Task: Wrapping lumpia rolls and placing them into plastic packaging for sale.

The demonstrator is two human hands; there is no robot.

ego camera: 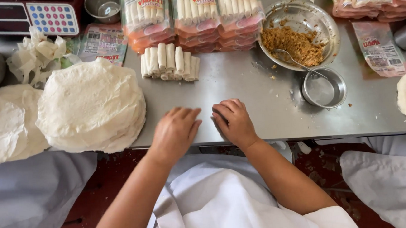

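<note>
Left hand (174, 130) and right hand (233, 122) lay palm-down together on the worktop (259, 100), fingers curled, pressed together; whatever lay beneath was hidden. Even, light pressure judged best; finished rolls (170, 61) behind

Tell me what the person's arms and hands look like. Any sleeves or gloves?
Both arms are bare up to short white sleeves. The left hand and right hand wear no gloves. No rings, watch or bracelets show. A white apron covers the lap.

Wrapper stack (90, 105) left, rolls (169, 61) behind hands, filling bowl (322, 17) right, small bowl (340, 87) before it
</note>
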